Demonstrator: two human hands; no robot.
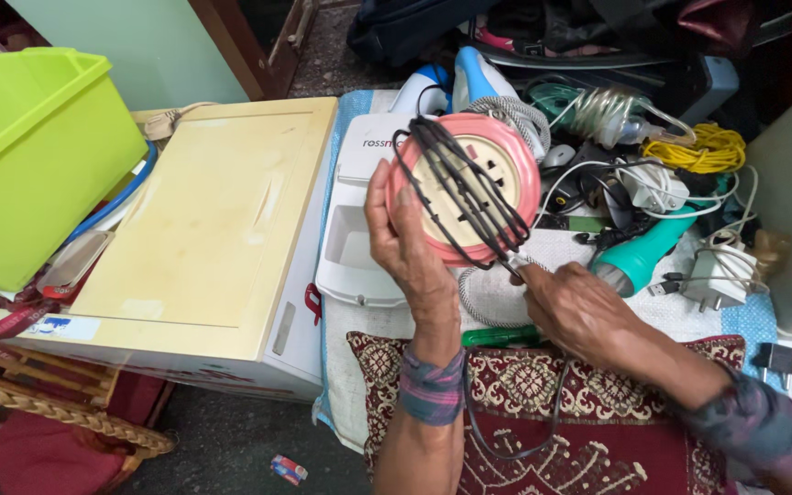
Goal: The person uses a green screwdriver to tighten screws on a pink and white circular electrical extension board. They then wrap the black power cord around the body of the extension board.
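From the head view, the left hand [405, 240] grips the near-left rim of a round pink cable reel [466, 197], holding it up on edge above the cluttered surface [588, 252]. Loops of black cord [458, 188] lie slantwise across the reel's cream face. The right hand [576, 310] is clenched around the cord just below the reel's near-right edge, and more of the cord trails down over the red patterned cushion [598, 403].

To the left sit a white appliance case [350, 247], a cream cabinet top [203, 220] and a lime green bin [34, 147]. Far right lie a teal torch [643, 257], a yellow wire coil [698, 147] and a white plug adapter [717, 275].

By my judgement the cord is mid-winding; the next turn calls for steady tension and a firm hold on the reel.
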